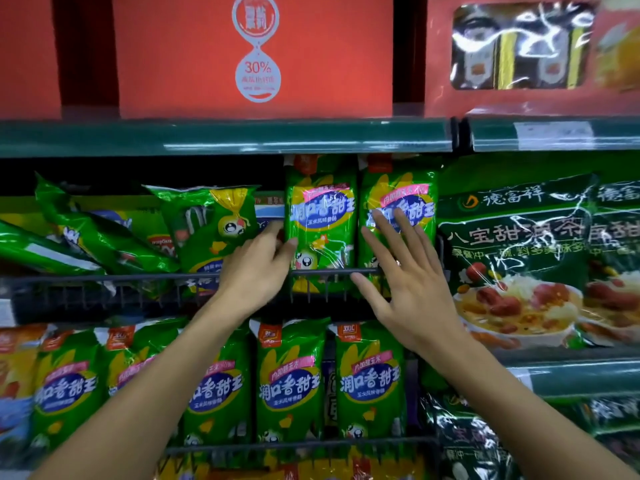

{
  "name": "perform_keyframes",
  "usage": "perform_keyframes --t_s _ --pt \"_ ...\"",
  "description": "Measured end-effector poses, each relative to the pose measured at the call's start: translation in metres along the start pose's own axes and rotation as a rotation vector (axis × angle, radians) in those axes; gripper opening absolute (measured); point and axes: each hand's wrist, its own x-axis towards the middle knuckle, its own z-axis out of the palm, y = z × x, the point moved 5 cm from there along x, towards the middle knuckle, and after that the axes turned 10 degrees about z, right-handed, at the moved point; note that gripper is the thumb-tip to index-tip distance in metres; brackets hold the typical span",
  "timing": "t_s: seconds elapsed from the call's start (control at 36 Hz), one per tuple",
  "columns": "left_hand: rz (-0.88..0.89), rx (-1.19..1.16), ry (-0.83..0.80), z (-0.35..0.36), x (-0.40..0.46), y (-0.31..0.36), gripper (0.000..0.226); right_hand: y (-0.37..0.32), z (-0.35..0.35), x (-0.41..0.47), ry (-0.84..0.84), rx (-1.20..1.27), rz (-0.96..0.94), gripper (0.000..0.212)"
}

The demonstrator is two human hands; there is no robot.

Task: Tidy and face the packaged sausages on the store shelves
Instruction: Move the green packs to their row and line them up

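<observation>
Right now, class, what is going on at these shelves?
A person is tidying green sausage packs on the middle shelf. The left hand grips the left edge of one upright pack, while the right hand lies flat and open against the upright pack beside it. To the left, several packs lie toppled and unsorted. The row below stands upright, facing out.

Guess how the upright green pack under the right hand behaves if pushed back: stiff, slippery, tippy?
The upright green pack looks like glossy film with glare, so probably slippery under the flat fingers of the right hand. It stands tall behind only a low wire rail, and packs to the left have toppled, so it likely tips easily. The wrinkled film suggests some flex, not rigid.
</observation>
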Motion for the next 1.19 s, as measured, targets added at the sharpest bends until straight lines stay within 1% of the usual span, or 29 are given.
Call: perform_keyframes --t_s 0.06,0.11,0.25,0.36,0.44,0.5,0.58,0.64,0.69,0.75,0.81,0.86,0.89,0.94,1.03,1.08,1.19 --pt "-0.023 -0.06 0.05 -0.002 0.001 -0.001 0.044 0.0 0.0 0.001 -0.004 0.019 0.011 0.069" --pt "-0.052 -0.084 0.055 -0.002 0.004 -0.004 0.043 0.0 0.0 0.001 -0.002 0.032 0.014 0.068" --pt "-0.053 -0.153 -0.081 -0.002 0.005 -0.011 0.031 0.001 0.003 0.001 0.006 0.025 0.001 0.067" --pt "-0.023 -0.154 -0.112 -0.002 0.006 -0.015 0.017 0.0 0.004 0.001 0.006 0.04 -0.001 0.065" --pt "0.0 -0.223 -0.129 -0.001 0.007 -0.015 0.014 0.001 0.004 0.002 0.016 0.088 0.0 0.063" --pt "0.014 -0.262 -0.133 -0.002 0.009 -0.014 0.005 0.001 0.006 0.003 0.027 0.094 -0.005 0.061" --pt "0.019 -0.279 -0.212 -0.003 0.012 -0.014 0.012 -0.001 0.01 0.004 0.056 0.016 -0.014 0.059" --pt "0.021 -0.247 -0.253 -0.003 0.013 -0.014 0.012 -0.002 0.014 0.004 0.071 -0.035 -0.023 0.059" --pt "0.021 -0.177 -0.241 -0.004 0.009 -0.012 0.019 -0.002 0.016 0.004 0.079 -0.047 -0.028 0.059" --pt "0.042 -0.06 -0.172 -0.007 0.001 -0.006 0.029 -0.001 0.016 0.004 0.074 -0.044 -0.031 0.06" --pt "0.086 0.025 -0.055 -0.008 -0.011 0.001 0.041 -0.001 0.015 0.004 0.057 -0.039 -0.036 0.061" --pt "0.127 0.029 0.079 -0.009 -0.02 0.008 0.051 -0.001 0.013 0.003 0.044 -0.042 -0.046 0.062" --pt "0.154 0.024 0.122 -0.009 -0.023 0.01 0.054 -0.001 0.013 0.002 0.041 -0.042 -0.053 0.063" --pt "0.239 0.055 0.162 -0.005 -0.025 0.01 0.054 -0.001 0.011 0.002 0.035 -0.036 -0.062 0.064" --pt "0.397 0.15 0.225 -0.003 -0.028 0.013 0.048 -0.004 0.011 0.003 0.023 -0.036 -0.088 0.063" --pt "0.51 0.192 0.234 0.001 -0.032 0.015 0.044 -0.009 0.014 0.003 0.023 -0.043 -0.123 0.062" --pt "0.656 0.327 0.141 0.019 -0.04 0.013 0.051 -0.012 0.021 0.001 0.062 -0.081 -0.151 0.063"
